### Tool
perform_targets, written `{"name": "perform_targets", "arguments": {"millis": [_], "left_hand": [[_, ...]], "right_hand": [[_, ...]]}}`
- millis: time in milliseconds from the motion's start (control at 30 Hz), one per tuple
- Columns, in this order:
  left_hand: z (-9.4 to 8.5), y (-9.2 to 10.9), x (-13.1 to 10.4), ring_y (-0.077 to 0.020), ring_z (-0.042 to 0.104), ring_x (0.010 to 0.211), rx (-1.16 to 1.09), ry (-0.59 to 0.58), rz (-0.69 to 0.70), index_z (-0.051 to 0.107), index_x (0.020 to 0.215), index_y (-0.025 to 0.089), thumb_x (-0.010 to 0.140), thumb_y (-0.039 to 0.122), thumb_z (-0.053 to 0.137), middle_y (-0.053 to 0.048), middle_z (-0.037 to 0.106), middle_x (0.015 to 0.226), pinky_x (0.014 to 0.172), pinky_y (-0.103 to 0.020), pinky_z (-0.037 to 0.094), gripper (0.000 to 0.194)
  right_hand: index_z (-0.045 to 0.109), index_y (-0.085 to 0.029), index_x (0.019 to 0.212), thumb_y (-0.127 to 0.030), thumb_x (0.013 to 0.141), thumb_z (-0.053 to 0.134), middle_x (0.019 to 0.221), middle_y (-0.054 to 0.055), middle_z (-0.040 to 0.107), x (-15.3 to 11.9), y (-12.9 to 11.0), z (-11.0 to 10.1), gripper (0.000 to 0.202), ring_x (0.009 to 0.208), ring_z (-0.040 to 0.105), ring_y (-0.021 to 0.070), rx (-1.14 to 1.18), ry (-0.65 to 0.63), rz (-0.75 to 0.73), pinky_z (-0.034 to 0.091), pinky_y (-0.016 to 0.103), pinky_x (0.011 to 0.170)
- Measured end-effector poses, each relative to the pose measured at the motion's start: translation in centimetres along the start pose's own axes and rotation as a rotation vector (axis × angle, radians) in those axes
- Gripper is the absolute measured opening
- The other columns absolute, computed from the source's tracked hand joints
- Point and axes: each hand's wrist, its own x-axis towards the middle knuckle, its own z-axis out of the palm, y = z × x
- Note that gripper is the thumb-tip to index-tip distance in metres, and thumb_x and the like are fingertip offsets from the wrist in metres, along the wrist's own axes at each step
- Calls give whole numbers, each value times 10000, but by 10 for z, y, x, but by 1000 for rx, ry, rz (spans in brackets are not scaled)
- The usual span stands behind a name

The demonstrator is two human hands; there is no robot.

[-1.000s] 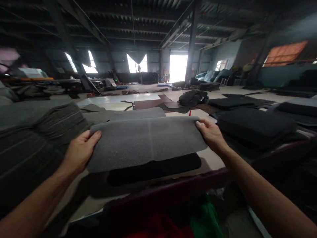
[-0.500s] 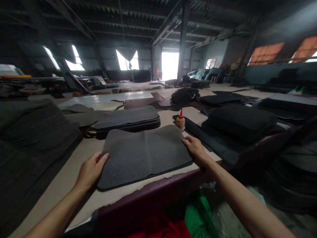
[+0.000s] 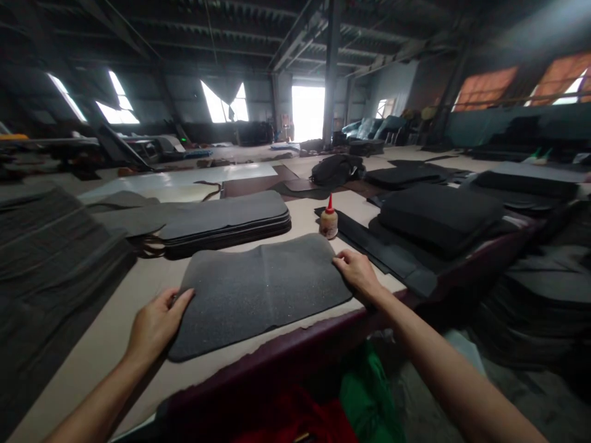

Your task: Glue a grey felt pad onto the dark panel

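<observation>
Grey sheet (image 3: 263,298) — over pale tabletop (image 3: 99,329) | dark ceiling (image 3: 221,37) — bright doorway (image 3: 308,115)

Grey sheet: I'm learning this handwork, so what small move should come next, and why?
Perhaps let go and smooth the sheet outward from its middle: it lies on the table, the left hand and right hand are at its opposite sides, and a faint line like a crease runs down its middle.
</observation>
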Motion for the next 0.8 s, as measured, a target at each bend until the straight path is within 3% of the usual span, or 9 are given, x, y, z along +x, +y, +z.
{"name": "perform_targets", "arguments": {"millis": [367,567,733,800], "left_hand": [[7,-8,-1,-265,638,836,23,20,14,680,1084,216,872,596,482,-58,699,881,670,-264,374,478],[6,-5,-1,-267,619,764,-98,35,17,691,981,198,811,604,518,-60,674,804,651,-289,369,473],[-1,-2,-6,-233,649,817,-269,4,77,704,888,187,850,553,448,-46,720,846,709,-282,453,448],[-2,-5,-4,-219,649,814,-314,3,94,709,868,182,864,534,445,-36,722,834,692,-271,463,440]], "right_hand": [[707,-218,1028,-360,971,613,893,64,733,-9,-7,0,180,868,669,235,-236,0,-28,382,294,690],[697,-247,1055,-375,982,565,930,41,741,-11,-9,0,198,889,675,217,-284,-26,-30,407,290,721],[696,-181,1017,-408,939,534,895,129,731,-18,-12,-6,290,828,672,293,-257,-57,-24,410,357,694],[679,-235,1058,-477,932,494,884,109,732,-14,-4,-4,330,793,669,299,-242,-116,14,419,375,670]]}}
